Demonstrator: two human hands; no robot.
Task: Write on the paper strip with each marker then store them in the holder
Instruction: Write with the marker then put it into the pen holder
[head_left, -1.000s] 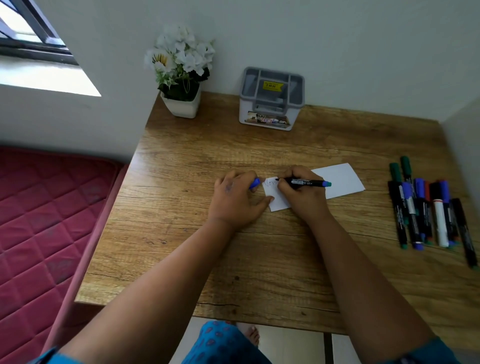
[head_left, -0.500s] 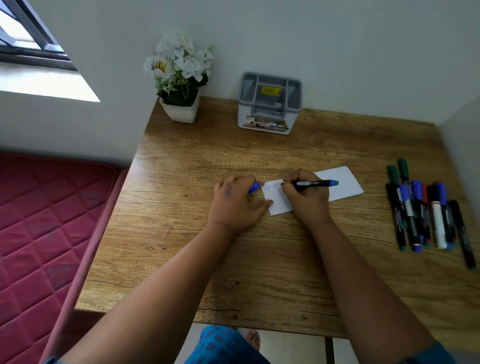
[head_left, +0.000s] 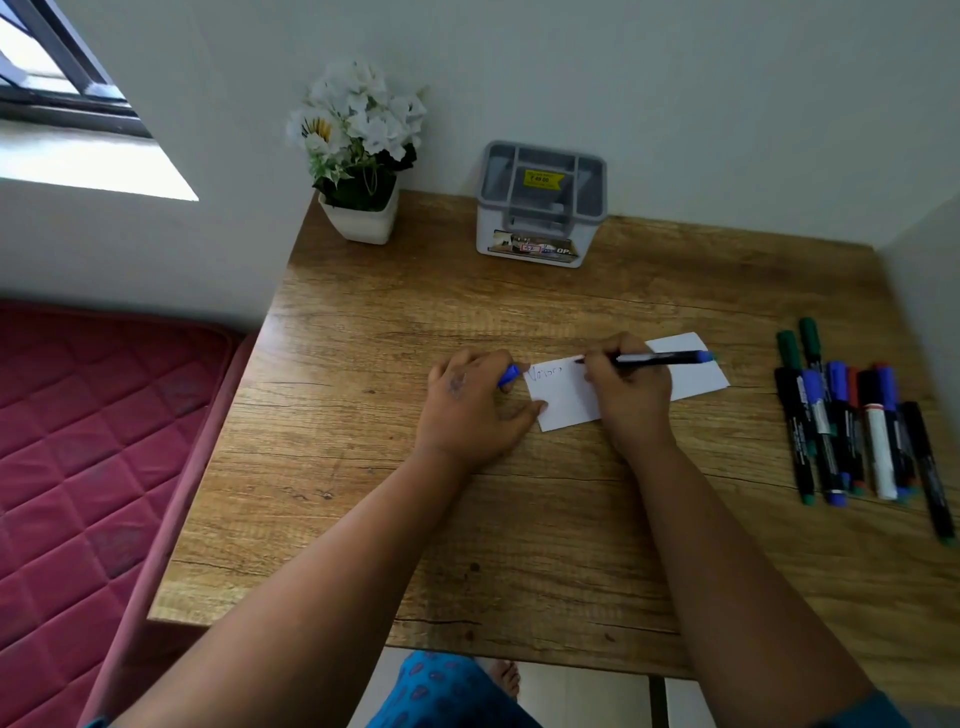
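Note:
A white paper strip (head_left: 566, 397) lies on the wooden desk (head_left: 519, 519), with some handwriting at its left end. My right hand (head_left: 631, 395) grips a black marker with a blue end (head_left: 660, 358), its tip on the paper. My left hand (head_left: 467, 410) rests on the desk at the strip's left edge, thumb on the paper, holding a blue cap (head_left: 510, 375). Several more markers (head_left: 852, 426) lie in a row at the right. A grey holder (head_left: 540, 205) stands at the back against the wall.
A white pot of white flowers (head_left: 361, 156) stands at the desk's back left corner. A red mattress (head_left: 88, 467) lies left of the desk. Walls close the back and right sides. A foot (head_left: 506, 675) shows below the front edge.
My right hand has moved to the right along the strip with the marker, uncovering more writing at the left end. The left hand has stayed in place.

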